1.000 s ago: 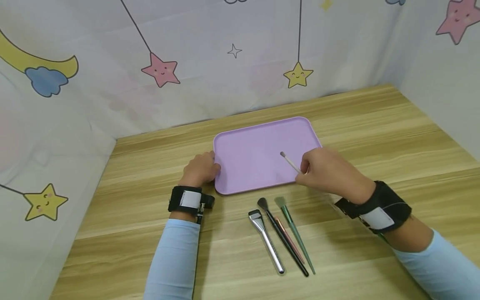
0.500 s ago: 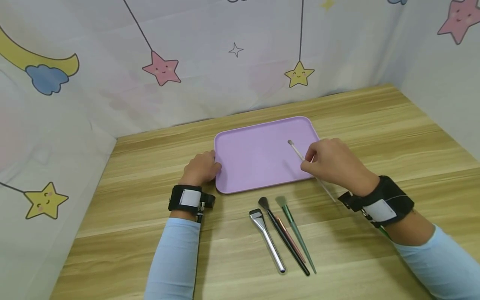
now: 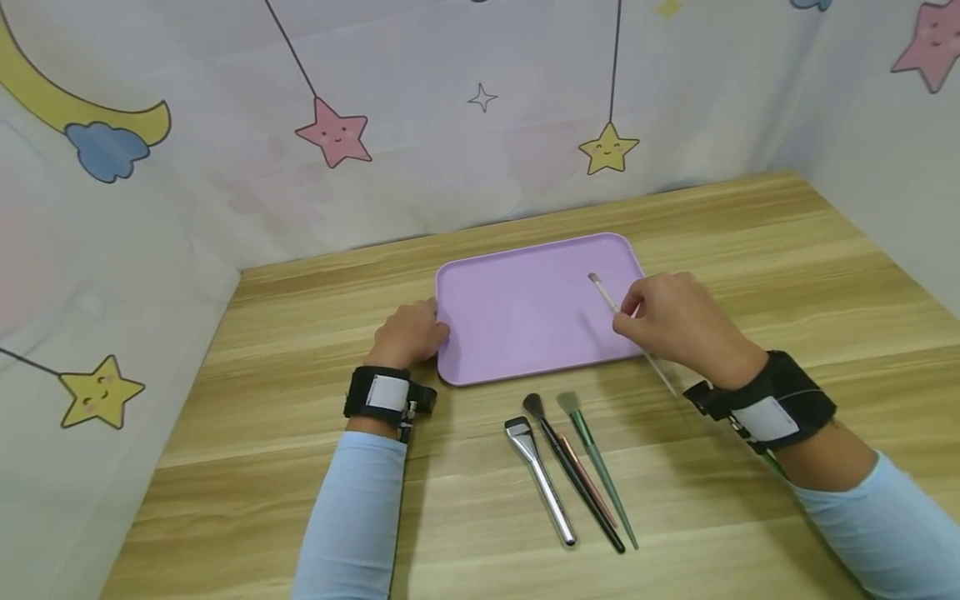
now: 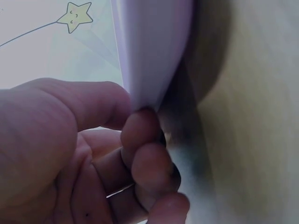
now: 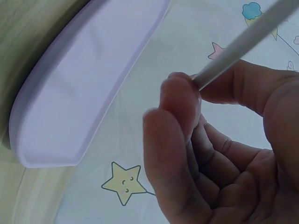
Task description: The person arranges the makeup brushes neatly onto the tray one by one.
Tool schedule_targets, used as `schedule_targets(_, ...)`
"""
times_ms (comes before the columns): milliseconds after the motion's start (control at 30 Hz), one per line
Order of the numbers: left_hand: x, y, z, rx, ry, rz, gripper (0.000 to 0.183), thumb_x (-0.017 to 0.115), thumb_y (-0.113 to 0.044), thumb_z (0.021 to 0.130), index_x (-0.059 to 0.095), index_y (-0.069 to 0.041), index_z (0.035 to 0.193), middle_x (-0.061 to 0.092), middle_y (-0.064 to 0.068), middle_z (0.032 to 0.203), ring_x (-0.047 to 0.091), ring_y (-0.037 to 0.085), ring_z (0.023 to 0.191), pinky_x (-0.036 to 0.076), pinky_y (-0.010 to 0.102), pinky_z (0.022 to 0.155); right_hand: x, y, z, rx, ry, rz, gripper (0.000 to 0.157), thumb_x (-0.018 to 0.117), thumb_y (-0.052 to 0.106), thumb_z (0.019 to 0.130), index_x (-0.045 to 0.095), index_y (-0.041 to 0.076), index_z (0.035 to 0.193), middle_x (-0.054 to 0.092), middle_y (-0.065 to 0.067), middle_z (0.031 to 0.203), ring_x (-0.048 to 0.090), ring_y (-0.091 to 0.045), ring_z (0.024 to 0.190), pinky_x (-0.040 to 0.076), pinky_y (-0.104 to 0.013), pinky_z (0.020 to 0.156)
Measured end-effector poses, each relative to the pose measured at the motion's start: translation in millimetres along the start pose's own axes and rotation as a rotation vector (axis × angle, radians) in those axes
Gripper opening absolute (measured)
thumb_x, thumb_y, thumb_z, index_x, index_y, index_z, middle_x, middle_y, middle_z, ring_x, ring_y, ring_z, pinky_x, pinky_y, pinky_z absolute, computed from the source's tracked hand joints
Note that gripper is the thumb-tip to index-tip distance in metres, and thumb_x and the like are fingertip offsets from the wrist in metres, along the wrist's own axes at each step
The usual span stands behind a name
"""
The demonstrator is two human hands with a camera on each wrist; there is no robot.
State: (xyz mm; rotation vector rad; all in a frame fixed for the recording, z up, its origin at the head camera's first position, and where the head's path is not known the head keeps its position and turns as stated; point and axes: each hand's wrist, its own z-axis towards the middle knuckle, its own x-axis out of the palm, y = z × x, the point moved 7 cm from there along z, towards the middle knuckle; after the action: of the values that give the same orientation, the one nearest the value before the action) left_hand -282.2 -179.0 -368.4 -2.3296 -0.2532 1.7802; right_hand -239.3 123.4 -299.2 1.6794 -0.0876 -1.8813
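Observation:
A thin white-handled makeup brush [image 3: 603, 293] is pinched between the thumb and fingers of my right hand [image 3: 671, 321], over the right side of a purple tray [image 3: 525, 317]. Its small bristle tip points to the back left, and the handle end slants out behind the hand. The right wrist view shows the white handle [image 5: 243, 44] held at the fingertips. My left hand [image 3: 408, 333] grips the tray's left edge. In the left wrist view the thumb lies on one side of the tray rim [image 4: 152, 56] and the curled fingers on the other.
In front of the tray several makeup brushes lie side by side on the wooden table [image 3: 285, 467]: a silver flat one [image 3: 543, 483], a black one [image 3: 577, 475], a pink-handled one [image 3: 591, 483] and a green one [image 3: 603, 475]. A star-printed cloth [image 3: 420, 100] hangs behind.
My right hand has lifted slightly and moved back and right with the white brush, which shows more of its length. My left hand keeps its grip on the tray.

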Motion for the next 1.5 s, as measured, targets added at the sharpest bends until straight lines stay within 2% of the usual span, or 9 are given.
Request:
schedule_targets(267,0.6,1.0,1.4,-0.008,-0.003,-0.001,0.038,0.046,-0.024,0.089,0.049,-0.006,0.123,0.055,0.014,0.099,0.052,0.028,0.083,0.044,0.043,0.065,0.9,-6.5,4.9,0.018,-0.006,0.009,0.016,0.06,0.017,0.079,0.067,0.003,0.076,0.056,-0.002,0.057,0.048,-0.013,0.046,0.041,-0.033,0.043)
schedule_targets(433,0.5,0.8,0.8,-0.007,-0.004,0.007,0.042,0.045,-0.024,0.09,0.047,-0.005,0.128,0.054,0.014,0.103,0.052,0.028,0.085,0.045,0.043,0.067,1.2,-9.7,9.0,0.023,-0.009,0.0,0.018,0.06,0.017,0.081,0.068,0.001,0.079,0.057,-0.002,0.057,0.048,-0.014,0.045,0.039,-0.033,0.042)
schedule_targets(1100,0.7,1.3,0.7,-0.023,-0.007,0.006,0.041,0.046,-0.024,0.09,0.048,-0.006,0.126,0.055,0.014,0.102,0.052,0.028,0.083,0.045,0.043,0.066,3.7,-27.1,20.8,0.057,-0.048,0.002,0.018,0.06,0.015,0.082,0.067,-0.002,0.08,0.058,-0.006,0.062,0.049,-0.018,0.051,0.04,-0.033,0.045)
schedule_targets(1500,0.1,0.7,-0.5,-0.018,-0.02,0.002,0.04,0.047,-0.024,0.09,0.049,-0.005,0.125,0.055,0.014,0.101,0.053,0.028,0.082,0.045,0.042,0.067,10.2,-40.7,27.8,0.097,-0.03,0.023,0.021,0.057,0.016,0.084,0.066,-0.003,0.083,0.059,-0.008,0.064,0.051,-0.018,0.052,0.04,-0.033,0.045)
